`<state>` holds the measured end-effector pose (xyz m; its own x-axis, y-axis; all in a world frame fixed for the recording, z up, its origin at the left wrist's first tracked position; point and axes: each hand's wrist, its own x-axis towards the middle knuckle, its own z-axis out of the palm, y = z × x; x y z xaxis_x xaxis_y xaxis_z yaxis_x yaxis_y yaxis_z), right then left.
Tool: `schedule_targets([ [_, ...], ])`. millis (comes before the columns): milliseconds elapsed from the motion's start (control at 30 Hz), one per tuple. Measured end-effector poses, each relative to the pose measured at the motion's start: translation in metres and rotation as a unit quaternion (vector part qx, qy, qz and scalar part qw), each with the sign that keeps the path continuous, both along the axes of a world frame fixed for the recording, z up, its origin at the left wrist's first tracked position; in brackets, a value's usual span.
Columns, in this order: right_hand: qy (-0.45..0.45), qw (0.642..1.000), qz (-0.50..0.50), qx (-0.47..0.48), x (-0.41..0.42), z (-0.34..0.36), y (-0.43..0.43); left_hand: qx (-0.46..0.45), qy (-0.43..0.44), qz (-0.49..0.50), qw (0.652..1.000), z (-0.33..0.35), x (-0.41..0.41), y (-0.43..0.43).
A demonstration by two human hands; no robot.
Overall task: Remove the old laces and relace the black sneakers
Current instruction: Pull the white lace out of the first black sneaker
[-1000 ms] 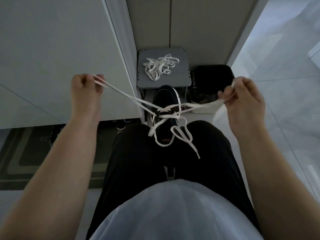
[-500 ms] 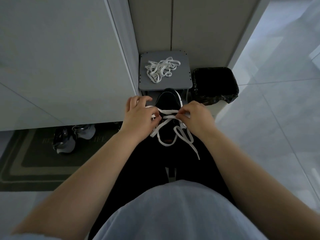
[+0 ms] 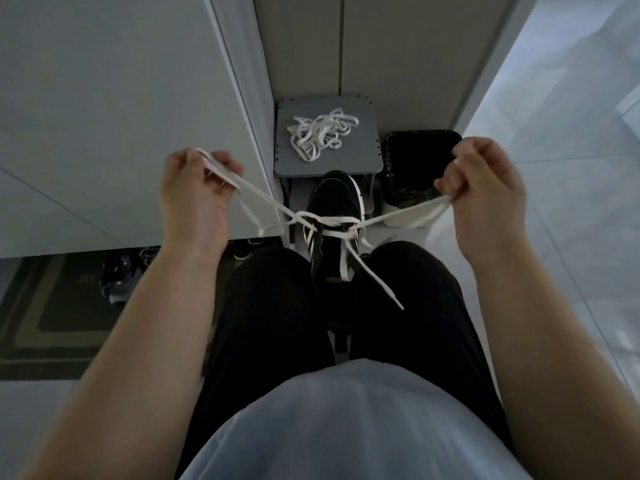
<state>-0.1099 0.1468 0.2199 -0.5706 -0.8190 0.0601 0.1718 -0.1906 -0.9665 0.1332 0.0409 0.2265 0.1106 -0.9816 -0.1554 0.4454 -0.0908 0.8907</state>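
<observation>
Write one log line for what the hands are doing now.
left hand: grips lace end | right hand: grips other lace end | sneaker: partly laced

The sneaker (image 3: pixel 334 199) is black with white side stripes, its lace (image 3: pixel 337 221) white. The stool (image 3: pixel 363 150) is grey, the bin (image 3: pixel 419 147) black.

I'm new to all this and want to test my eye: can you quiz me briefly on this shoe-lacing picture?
1. True or false: the left hand and the right hand each grip a strand of the white lace, pulled sideways from the black sneaker.
2. Where does the loose heap of laces lie? A: on the grey stool. B: on the floor. C: on the person's lap.
3. What stands right of the stool?
Key: 1 true; 2 A; 3 the black bin.
</observation>
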Motion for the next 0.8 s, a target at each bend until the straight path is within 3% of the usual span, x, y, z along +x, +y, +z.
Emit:
schedule_targets([
  [67, 0.188, 0.977, 0.027, 0.102, 0.007, -0.008, -0.004, -0.013, -0.057, 0.001, 0.998, 0.006, -0.003, 0.005],
  [133, 0.332, 0.913, 0.124, 0.201, 0.020, -0.022, -0.010, -0.049, -0.242, -0.060, 0.967, -0.002, -0.013, 0.013],
  [200, 0.425, 0.848, 0.176, 0.262, 0.032, -0.041, -0.015, -0.114, -0.434, -0.178, 0.876, -0.021, -0.023, 0.020],
  [267, 0.463, 0.817, 0.166, 0.301, 0.040, -0.056, -0.018, -0.159, -0.573, -0.274, 0.756, -0.047, -0.027, 0.023],
  [333, 0.461, 0.815, 0.150, 0.317, 0.044, -0.061, -0.017, -0.147, -0.667, -0.306, 0.663, -0.066, -0.028, 0.025],
  [400, 0.413, 0.851, 0.126, 0.298, 0.044, -0.057, -0.015, -0.124, -0.693, -0.304, 0.642, -0.073, -0.027, 0.022],
  [467, 0.246, 0.939, 0.084, 0.225, 0.042, -0.040, -0.009, -0.137, -0.682, -0.279, 0.662, -0.069, -0.024, 0.016],
  [500, 0.116, 0.977, 0.076, 0.164, 0.039, -0.027, -0.005, -0.152, -0.657, -0.256, 0.692, -0.062, -0.022, 0.013],
  [533, -0.011, 0.992, 0.081, 0.095, 0.036, -0.012, 0.001, -0.167, -0.613, -0.224, 0.739, -0.051, -0.020, 0.010],
  [600, -0.168, 0.977, 0.130, -0.030, 0.027, 0.016, 0.014, -0.186, -0.489, -0.164, 0.836, -0.019, -0.018, 0.014],
  [700, -0.237, 0.953, 0.151, -0.117, 0.017, 0.044, 0.027, -0.221, -0.312, -0.161, 0.910, 0.021, -0.019, 0.026],
  [800, -0.198, 0.972, 0.113, -0.051, 0.018, 0.039, 0.022, -0.214, -0.175, -0.197, 0.941, 0.037, -0.027, 0.036],
])
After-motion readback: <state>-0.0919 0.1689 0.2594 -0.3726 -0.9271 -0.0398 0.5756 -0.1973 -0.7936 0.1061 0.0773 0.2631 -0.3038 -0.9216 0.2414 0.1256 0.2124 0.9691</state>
